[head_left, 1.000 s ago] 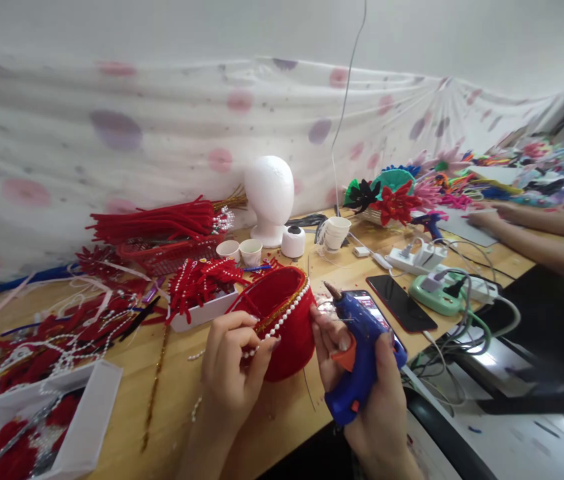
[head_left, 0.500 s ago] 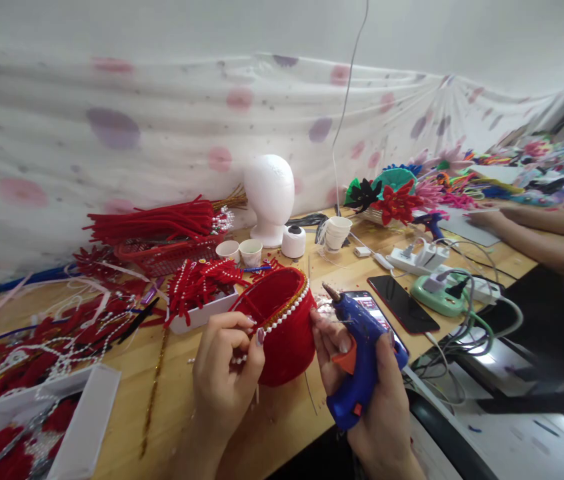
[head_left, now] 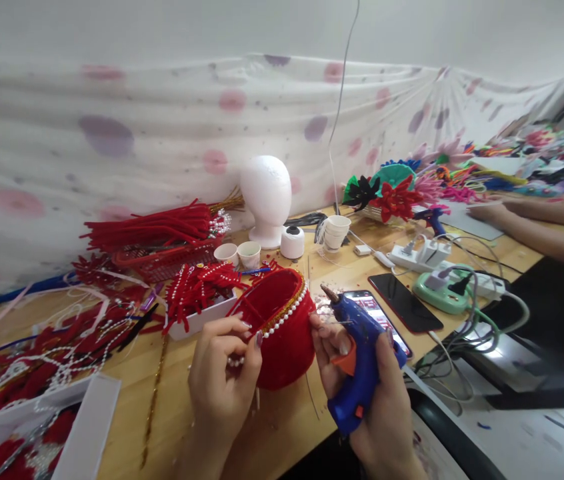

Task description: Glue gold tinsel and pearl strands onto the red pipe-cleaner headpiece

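A red velvet hat-like piece [head_left: 285, 353] stands tilted between my hands, its opening facing up. Gold trim [head_left: 289, 301] and a string of white pearl beads [head_left: 287, 315] run along its rim. My left hand [head_left: 225, 367] pinches the bead string at the rim's near left; beads also show under its fingers. In my right hand [head_left: 377, 400] is a blue hot glue gun [head_left: 357, 360] with an orange trigger, its nozzle pointing up and left. The thumb and fingertips of that hand reach the right side of the red piece.
A white foam head [head_left: 266, 200] stands behind, near paper cups [head_left: 249, 255]. Boxes of red parts, including a white box [head_left: 92, 427], sit left. Right lie two phones [head_left: 405, 303] and a green power strip [head_left: 439, 293] with tangled cables. A co-worker's arms [head_left: 537, 223] rest farther right.
The view has shifted slightly. Both hands keep nearly the same place, my left on the bead string and my right on the glue gun.
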Demonstrator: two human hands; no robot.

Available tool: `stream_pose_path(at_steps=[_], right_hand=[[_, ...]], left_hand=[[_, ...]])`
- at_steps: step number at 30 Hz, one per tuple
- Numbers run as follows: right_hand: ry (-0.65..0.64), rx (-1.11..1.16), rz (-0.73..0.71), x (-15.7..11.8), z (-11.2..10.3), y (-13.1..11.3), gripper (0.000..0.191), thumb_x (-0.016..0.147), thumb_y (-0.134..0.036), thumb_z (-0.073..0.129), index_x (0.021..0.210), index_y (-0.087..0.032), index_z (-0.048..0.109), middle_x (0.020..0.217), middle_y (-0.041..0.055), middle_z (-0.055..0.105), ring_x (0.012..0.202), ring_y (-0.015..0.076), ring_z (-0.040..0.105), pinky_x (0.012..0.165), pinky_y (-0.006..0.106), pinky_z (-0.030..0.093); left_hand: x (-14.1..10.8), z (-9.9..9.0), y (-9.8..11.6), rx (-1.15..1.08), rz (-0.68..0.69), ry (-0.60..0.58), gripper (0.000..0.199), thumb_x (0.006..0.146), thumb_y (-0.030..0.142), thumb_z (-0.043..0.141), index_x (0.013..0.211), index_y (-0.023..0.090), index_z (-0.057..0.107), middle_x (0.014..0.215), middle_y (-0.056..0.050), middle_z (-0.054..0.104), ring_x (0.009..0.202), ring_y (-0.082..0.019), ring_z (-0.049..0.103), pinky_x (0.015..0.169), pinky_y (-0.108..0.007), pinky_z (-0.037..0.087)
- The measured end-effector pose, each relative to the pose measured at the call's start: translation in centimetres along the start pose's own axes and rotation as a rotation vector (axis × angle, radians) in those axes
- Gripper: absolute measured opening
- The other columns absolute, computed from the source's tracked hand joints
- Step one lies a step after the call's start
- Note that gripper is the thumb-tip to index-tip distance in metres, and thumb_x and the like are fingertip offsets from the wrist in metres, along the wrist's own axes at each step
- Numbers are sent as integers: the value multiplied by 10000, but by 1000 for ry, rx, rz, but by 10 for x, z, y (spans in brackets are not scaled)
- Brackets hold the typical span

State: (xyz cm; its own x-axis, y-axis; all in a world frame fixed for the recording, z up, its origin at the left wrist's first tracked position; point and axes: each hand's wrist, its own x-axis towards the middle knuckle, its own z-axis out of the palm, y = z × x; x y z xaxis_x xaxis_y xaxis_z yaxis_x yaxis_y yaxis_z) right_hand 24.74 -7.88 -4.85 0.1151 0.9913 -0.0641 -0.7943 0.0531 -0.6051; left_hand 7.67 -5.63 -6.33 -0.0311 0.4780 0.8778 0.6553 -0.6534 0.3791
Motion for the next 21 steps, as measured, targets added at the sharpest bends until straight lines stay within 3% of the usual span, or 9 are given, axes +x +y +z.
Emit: stream_pose_path(at_steps=[4,6,8,11,13,15,18,21], right_hand=[[1,27,38,1,-2,1,418,711,-623,847,628,-229,734,714,23,757,869,237,773,1022,395,591],[27,34,53,1,-2,2,411,699,-617,863,640,-230,740,789,27,786,890,217,772,1016,356,590],[32,32,59,1,0,3,398,699,-616,868,667,-236,756,840,28,802,888,202,772,999,331,594],[-34,11,21,0,6,2,398,735,-627,838,658,-244,760,716,29,760,855,233,770,959,379,614],[-68,-31,-34,0,6,-2,419,750,-633,819,628,-241,738,611,18,691,809,250,761,881,394,635],[-40,-108,-112,3,1,-9,486,731,-680,807,590,-228,698,572,7,634,745,241,740,721,342,642],[142,-326,-233,12,-18,-21,551,674,-743,807,634,-207,687,626,11,647,647,197,697,436,219,495],[272,-617,-213,26,-36,-30,486,663,-641,868,805,-197,727,757,16,716,566,152,670,373,182,398]], left_hand=[[-12,1,-7,52,-64,32,136,956,211,652,850,220,566,861,5,707,867,-116,692,1010,-304,530],[-21,2,-9,0,-149,55,110,972,274,646,902,219,580,845,-10,727,841,-134,724,903,-298,595],[-26,3,-10,-72,-219,74,116,982,301,638,946,213,573,836,-26,734,752,-132,741,667,-218,611],[-23,3,-7,-127,-235,91,182,988,324,638,898,214,525,744,6,707,590,-99,713,522,-154,563],[-15,1,-2,-144,-258,157,247,968,353,671,867,219,491,715,21,693,594,-102,720,554,-169,587],[-7,-5,5,-156,-311,249,292,927,372,729,866,217,489,732,19,705,620,-109,730,592,-189,609],[-4,-20,12,-122,-384,354,317,869,394,789,854,208,533,731,15,714,619,-111,725,593,-191,612],[-20,-47,1,4,-451,381,321,818,412,830,832,215,577,713,9,709,598,-141,708,542,-229,607]])
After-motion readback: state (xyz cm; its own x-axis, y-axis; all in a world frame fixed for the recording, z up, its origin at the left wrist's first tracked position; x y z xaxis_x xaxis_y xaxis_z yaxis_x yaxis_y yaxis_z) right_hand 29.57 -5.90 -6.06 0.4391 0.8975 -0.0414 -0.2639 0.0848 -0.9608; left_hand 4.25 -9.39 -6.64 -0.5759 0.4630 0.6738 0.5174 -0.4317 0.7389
